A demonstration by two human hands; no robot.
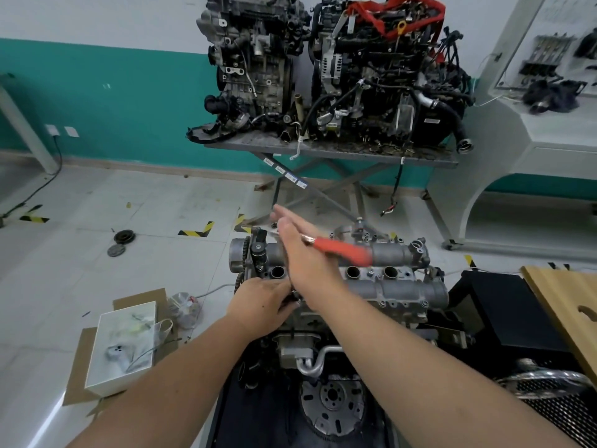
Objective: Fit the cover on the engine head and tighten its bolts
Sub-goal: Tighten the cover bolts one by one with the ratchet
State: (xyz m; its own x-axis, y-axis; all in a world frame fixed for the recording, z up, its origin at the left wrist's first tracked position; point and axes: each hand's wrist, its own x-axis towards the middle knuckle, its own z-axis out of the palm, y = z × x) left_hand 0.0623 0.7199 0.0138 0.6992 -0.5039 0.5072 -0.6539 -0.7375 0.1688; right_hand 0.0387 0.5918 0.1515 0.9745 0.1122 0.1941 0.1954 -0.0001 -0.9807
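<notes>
Tightening a bolt at the cover's (381,270) left edge, your left hand (261,302) steadies the socket while your right hand (300,250) lies flat-fingered on the red-handled ratchet (342,250); next, swing squarely.

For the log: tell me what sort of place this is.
Probably an engine repair or training workshop: two stripped engines stand on a metal table, another engine is being worked on, and yellow-black tape marks the floor.
</notes>
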